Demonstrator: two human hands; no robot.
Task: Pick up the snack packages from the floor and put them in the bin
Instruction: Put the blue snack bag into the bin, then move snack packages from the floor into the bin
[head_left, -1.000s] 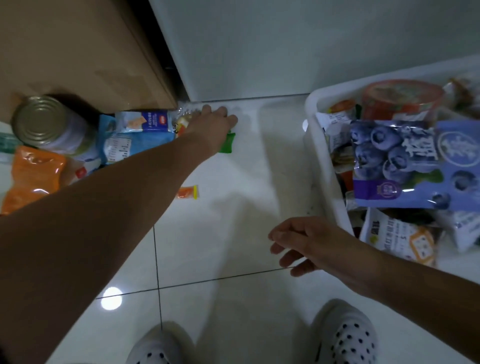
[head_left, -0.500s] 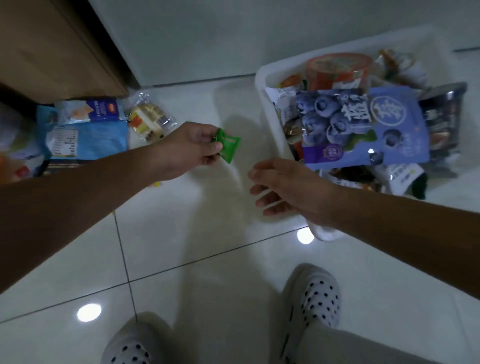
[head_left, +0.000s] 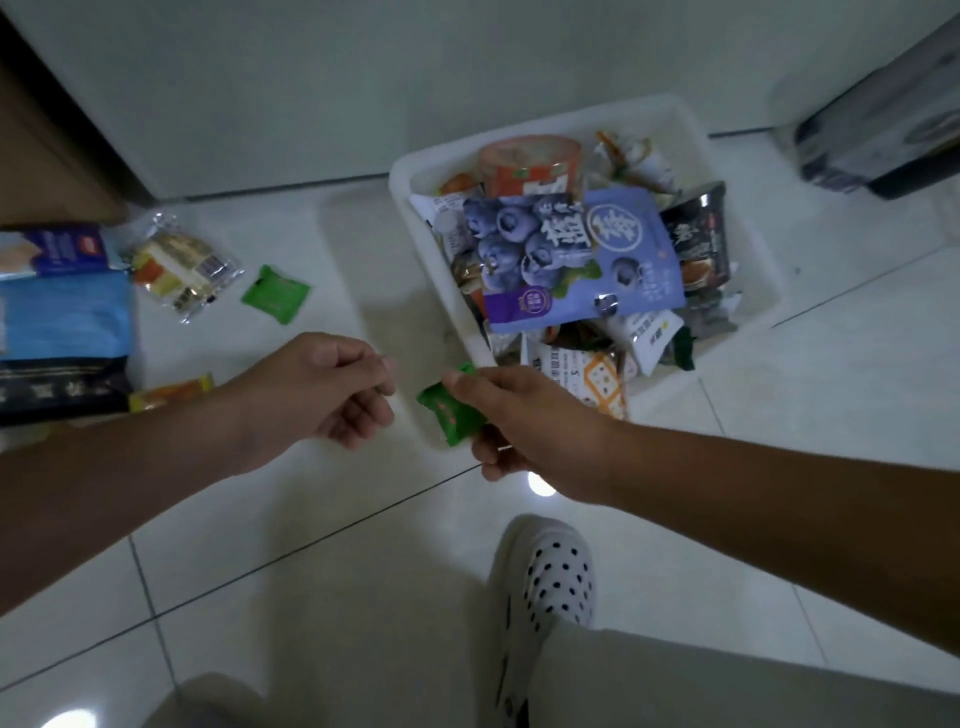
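My right hand (head_left: 524, 421) pinches a small green snack packet (head_left: 451, 413) just in front of the near-left corner of the white bin (head_left: 431, 265). My left hand (head_left: 322, 389) hangs close to its left, fingers loosely curled and holding nothing. The bin holds several snacks, with a blue blueberry bag (head_left: 576, 260) on top. A second green packet (head_left: 275, 293) lies on the floor left of the bin. Beside it are a clear-wrapped snack (head_left: 179, 265), a blue pack (head_left: 65, 312) and a small orange sachet (head_left: 171, 392).
A wooden cabinet (head_left: 41, 150) stands at the back left against a white wall. A dark appliance (head_left: 883, 135) sits at the back right. My white dotted shoe (head_left: 550, 577) is on the tiled floor below my right arm.
The green packet has passed from my left hand to my right hand. My left hand has let go and drawn back slightly. The view has shifted toward the bin.
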